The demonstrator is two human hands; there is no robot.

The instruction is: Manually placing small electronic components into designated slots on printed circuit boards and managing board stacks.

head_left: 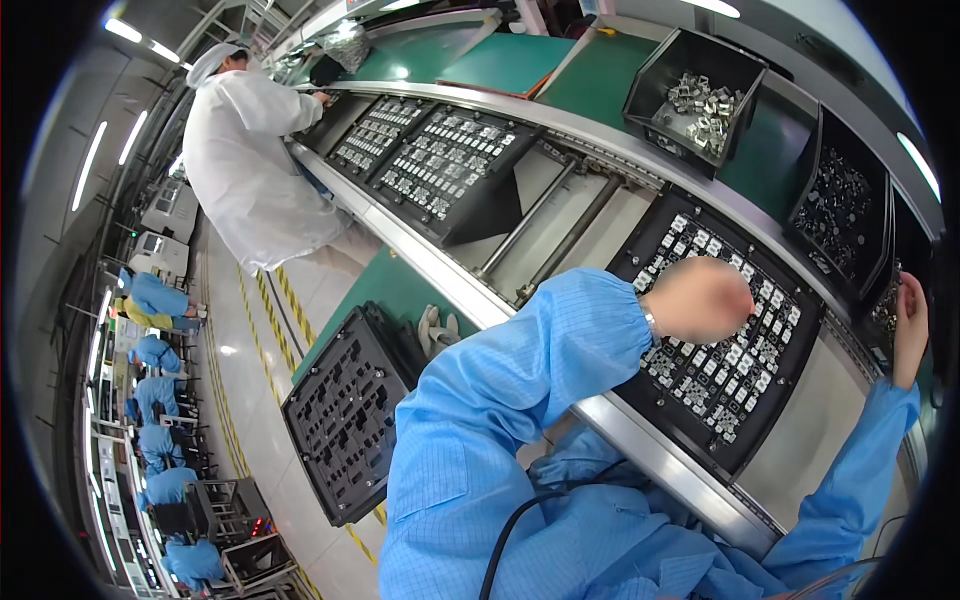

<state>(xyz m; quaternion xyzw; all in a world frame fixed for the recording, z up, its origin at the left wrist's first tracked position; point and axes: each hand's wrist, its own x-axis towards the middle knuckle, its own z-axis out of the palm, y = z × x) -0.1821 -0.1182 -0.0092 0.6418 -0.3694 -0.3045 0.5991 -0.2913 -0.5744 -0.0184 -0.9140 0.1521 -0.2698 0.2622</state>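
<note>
Over a black tray filled with rows of small silver metal parts, my left hand is smeared by a blur. Its fingers do not show, nor whether it holds anything. At the far right, my right hand reaches up to a dark bin with small parts in it. The visible fingers are stretched out and slightly bent, with nothing plainly between them. Both arms wear blue sleeves. The tray lies on a metal-railed conveyor line.
Black bins of silver pieces and dark small parts stand beyond the tray. Further along lie filled trays, near a person in white. An empty-slotted black tray and pale gloves are at left.
</note>
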